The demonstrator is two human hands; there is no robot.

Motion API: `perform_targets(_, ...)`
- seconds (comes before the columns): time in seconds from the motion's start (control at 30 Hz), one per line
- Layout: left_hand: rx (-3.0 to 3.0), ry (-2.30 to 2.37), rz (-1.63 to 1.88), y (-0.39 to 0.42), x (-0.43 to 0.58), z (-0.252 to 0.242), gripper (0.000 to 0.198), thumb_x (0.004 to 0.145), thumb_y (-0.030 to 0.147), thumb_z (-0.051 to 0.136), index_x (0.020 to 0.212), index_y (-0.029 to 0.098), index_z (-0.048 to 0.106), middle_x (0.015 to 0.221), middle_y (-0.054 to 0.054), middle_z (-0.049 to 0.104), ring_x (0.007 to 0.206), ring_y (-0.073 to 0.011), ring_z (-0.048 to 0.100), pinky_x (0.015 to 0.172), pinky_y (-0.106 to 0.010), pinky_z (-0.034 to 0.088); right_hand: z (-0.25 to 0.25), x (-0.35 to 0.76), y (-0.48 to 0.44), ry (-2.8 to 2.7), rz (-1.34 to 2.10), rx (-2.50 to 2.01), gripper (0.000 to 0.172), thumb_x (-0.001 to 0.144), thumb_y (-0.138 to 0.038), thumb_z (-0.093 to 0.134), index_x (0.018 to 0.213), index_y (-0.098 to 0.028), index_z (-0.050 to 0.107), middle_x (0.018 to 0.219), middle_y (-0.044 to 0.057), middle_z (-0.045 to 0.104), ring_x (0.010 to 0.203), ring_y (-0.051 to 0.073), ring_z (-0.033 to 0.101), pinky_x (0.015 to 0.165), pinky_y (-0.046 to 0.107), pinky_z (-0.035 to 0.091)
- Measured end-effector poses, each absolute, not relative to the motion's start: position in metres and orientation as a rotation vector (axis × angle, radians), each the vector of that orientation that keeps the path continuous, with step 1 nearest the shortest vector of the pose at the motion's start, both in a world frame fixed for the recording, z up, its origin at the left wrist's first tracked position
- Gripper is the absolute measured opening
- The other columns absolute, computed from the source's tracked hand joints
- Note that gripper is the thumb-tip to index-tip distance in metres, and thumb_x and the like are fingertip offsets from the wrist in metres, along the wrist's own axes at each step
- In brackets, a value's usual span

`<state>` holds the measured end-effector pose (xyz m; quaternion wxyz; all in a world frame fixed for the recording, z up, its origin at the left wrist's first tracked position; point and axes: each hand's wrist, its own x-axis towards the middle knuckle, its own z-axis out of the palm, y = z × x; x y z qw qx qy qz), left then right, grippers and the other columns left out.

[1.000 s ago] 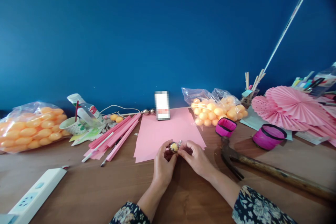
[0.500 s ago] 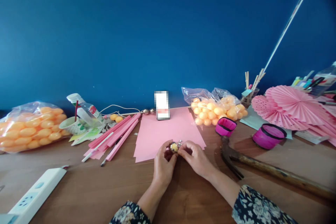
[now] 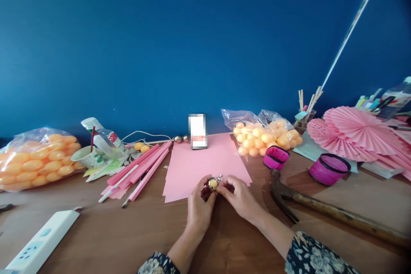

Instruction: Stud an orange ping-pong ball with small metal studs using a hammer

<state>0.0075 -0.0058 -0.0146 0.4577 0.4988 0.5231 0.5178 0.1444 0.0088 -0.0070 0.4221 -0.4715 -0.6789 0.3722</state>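
Both of my hands meet over the near edge of a pink paper sheet (image 3: pixel 199 160) on the wooden table. My left hand (image 3: pixel 199 207) and my right hand (image 3: pixel 239 197) pinch a small yellow ball with shiny metal parts (image 3: pixel 213 183) between their fingertips. The fingers of both hands are curled round it. A small silver piece sticks out at the ball's upper right.
A claw hammer (image 3: pixel 321 209) lies right of my hands. Two magenta cups (image 3: pixel 275 156) (image 3: pixel 328 168), bags of orange balls (image 3: pixel 266 135) (image 3: pixel 35 160), pink paper strips (image 3: pixel 138 169), pink paper fans (image 3: pixel 356 130), a power strip (image 3: pixel 41 239), a paper cup (image 3: pixel 86 156) and a blurred phone (image 3: pixel 197 131) surround the sheet.
My hands keep the same hold on the small ball. The whole scene has slid slightly down in the picture as my head tilted.
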Motion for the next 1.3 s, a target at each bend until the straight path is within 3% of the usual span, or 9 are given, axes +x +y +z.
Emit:
perform_targets(0.43, 1.299, 1.278, 1.285, -0.0052, 0.008, -0.0184, 0.041, 0.066, 0.013, 0.058, 0.107, 0.019, 0.054, 0.097, -0.006, 0.065, 0.088, -0.019, 0.061, 0.081, -0.032, 0.048, -0.0119, 0.1447, 0.0123, -1.665, 0.923, -1.161, 0.01, 0.076, -0.029, 0.055, 0.075, -0.019, 0.053, 0.075, 0.0, 0.059, 0.07, 0.014, 0.056, 0.066, 0.026, 0.044)
perform_targets(0.7, 1.32, 1.275, 1.277, -0.007, 0.0088, -0.0174, 0.051, 0.069, 0.025, 0.06, 0.118, 0.016, 0.048, 0.101, -0.008, 0.064, 0.087, -0.0188, 0.062, 0.081, -0.033, 0.049, -0.0159, 0.1455, 0.0147, -1.551, 1.108, -1.038, 0.018, 0.082, -0.032, 0.045, 0.092, -0.02, 0.053, 0.088, 0.003, 0.061, 0.079, 0.015, 0.059, 0.07, 0.027, 0.048)
perform_targets(0.9, 1.366, 1.3, 1.329, -0.0086, 0.0066, -0.0163, 0.041, 0.076, 0.035, 0.052, 0.113, 0.017, 0.054, 0.105, -0.009, 0.062, 0.091, -0.02, 0.06, 0.084, -0.035, 0.047, -0.0147, 0.1456, 0.0125, -1.599, 1.05, -1.002, 0.017, 0.081, -0.029, 0.046, 0.092, -0.019, 0.054, 0.09, 0.004, 0.06, 0.079, 0.015, 0.058, 0.069, 0.028, 0.048)
perform_targets(1.3, 1.242, 1.21, 1.384, -0.0094, 0.0111, -0.0167, 0.041, 0.076, 0.04, 0.051, 0.108, 0.015, 0.056, 0.097, -0.009, 0.064, 0.08, -0.0206, 0.062, 0.07, -0.036, 0.053, -0.0157, 0.1447, 0.0114, -1.659, 0.938, -0.93, 0.019, 0.081, -0.03, 0.047, 0.094, -0.018, 0.054, 0.094, 0.005, 0.06, 0.08, 0.014, 0.058, 0.069, 0.027, 0.048)
